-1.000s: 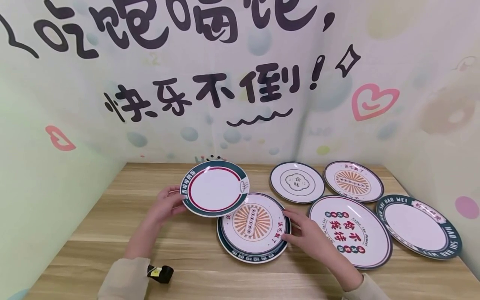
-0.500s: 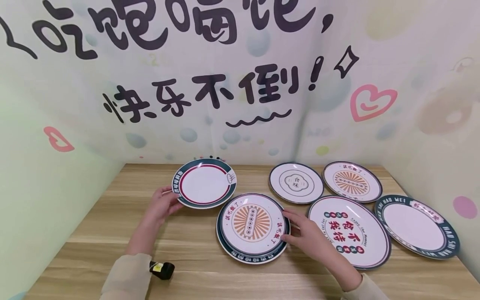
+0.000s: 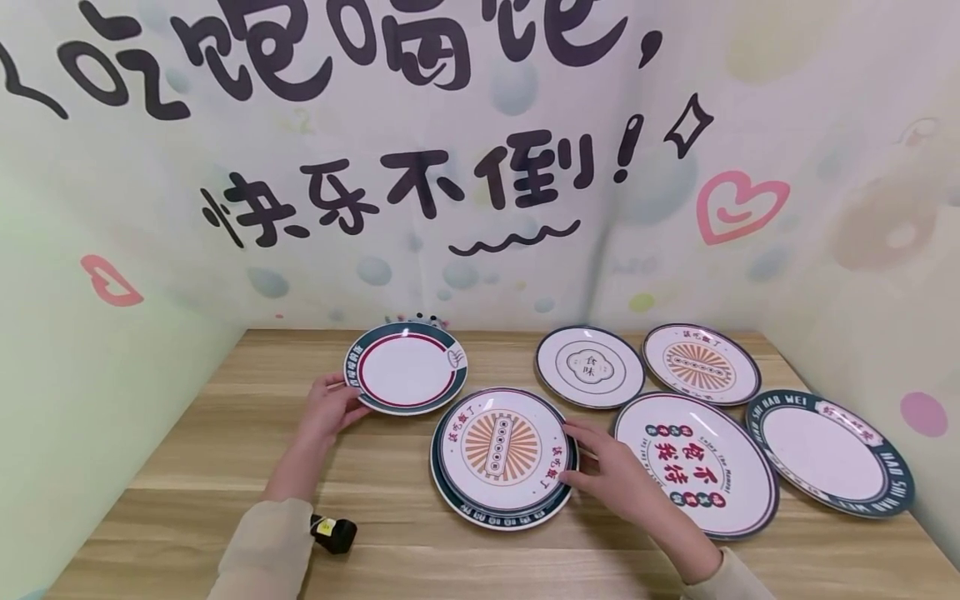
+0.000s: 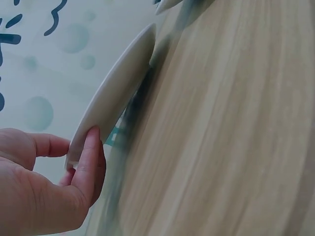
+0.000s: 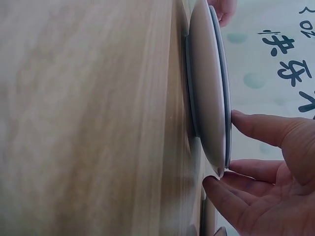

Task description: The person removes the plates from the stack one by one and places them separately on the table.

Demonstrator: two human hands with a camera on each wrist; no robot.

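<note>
Two hands work at once. The left hand (image 3: 330, 410) pinches the near-left rim of the green-rimmed plate (image 3: 407, 367), thumb on top and fingers beneath; in the left wrist view that edge is tipped off the surface (image 3: 225, 467). This plate lies at about 1 o'clock from its grip, just beside the stack at 10 o'clock. The right hand (image 3: 611, 471) rests with relaxed fingers at the 3 o'clock edge of the sunburst plate (image 3: 501, 447), which sits on a dark-rimmed plate (image 3: 495, 510). From this grip the stack lies toward 9 o'clock, so the right hand is the nearer to it.
</note>
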